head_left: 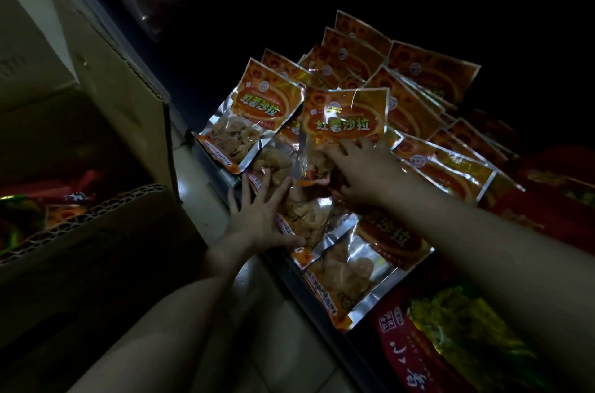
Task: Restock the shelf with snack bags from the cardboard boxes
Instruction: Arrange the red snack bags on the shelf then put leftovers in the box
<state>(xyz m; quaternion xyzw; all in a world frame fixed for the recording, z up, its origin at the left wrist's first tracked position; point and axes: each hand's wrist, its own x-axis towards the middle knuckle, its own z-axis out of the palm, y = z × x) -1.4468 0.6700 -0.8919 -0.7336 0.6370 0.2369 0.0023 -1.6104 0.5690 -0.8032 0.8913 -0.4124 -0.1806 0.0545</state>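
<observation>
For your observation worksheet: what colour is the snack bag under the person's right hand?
Orange with silver foil edges; the snack bag shows best in the head view.

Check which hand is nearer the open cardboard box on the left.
Left. The left hand lies just right of the cardboard box, fingers spread on the front snack bags. The right hand is farther right, on the pile's middle.

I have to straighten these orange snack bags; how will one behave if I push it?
The orange bag has glossy foil, so it probably slides easily. It looks floppy and light, and the chips inside may crack under the right hand.
</observation>
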